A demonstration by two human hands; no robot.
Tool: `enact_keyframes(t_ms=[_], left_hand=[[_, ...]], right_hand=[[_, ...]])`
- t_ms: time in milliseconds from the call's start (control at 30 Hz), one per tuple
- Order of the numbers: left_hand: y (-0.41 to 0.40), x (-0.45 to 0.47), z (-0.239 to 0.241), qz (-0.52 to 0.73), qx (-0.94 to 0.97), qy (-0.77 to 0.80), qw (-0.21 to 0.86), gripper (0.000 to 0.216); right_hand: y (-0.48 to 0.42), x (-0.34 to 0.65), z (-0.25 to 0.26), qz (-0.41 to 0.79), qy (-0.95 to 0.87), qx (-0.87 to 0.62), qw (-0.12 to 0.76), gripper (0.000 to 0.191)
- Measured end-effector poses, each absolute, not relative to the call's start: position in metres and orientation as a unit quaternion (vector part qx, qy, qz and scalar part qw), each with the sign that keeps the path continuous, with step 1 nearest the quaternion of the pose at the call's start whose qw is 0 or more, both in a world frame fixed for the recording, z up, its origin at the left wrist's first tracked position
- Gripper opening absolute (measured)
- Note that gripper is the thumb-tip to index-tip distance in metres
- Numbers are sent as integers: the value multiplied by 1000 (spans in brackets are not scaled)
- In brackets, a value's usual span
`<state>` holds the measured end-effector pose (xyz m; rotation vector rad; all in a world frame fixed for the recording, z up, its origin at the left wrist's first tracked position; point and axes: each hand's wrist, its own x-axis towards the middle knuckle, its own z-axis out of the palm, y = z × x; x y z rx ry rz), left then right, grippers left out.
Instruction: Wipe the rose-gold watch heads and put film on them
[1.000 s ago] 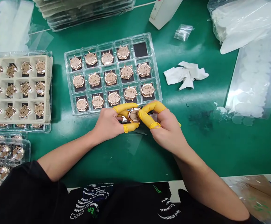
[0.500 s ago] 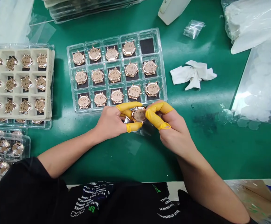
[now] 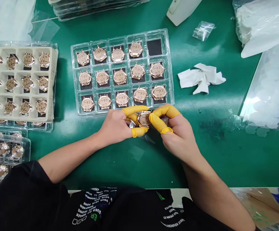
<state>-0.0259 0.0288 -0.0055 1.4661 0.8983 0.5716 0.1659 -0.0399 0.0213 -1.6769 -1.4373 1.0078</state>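
The left hand (image 3: pixel 114 126) and right hand (image 3: pixel 176 134) clamp what looks like a rose-gold watch case (image 3: pixel 144 118) beside a clear tray (image 3: pixel 170 80).

This was a watch-assembly workshop. A green workbench (image 3: pixel 216 157) held clear plastic trays (image 3: pixel 121 36) of rose-gold watch cases (image 3: pixel 119 77), and yellow finger cots (image 3: pixel 159 123) covered the worker's fingers.

The left hand (image 3: pixel 114 126) and right hand (image 3: pixel 175 133) are both pinching inward from opposite sides, their yellow-cotted fingertips (image 3: pixel 133 110) nearly meeting, while the left forearm (image 3: pixel 69 162) and right forearm (image 3: pixel 213 189) are slanting up toward them, wrists slightly bent.
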Motion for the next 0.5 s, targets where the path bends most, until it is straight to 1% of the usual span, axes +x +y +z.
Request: enact_keyframes(t_ms=[367,500], left_hand=[[29,-26,-2,236,634,396,621,63],[28,-26,-1,235,639,399,614,62]], right_hand=[[-41,166,19,394,-538,-650,365,10],[-41,166,18,397,-530,-646,378,6]])
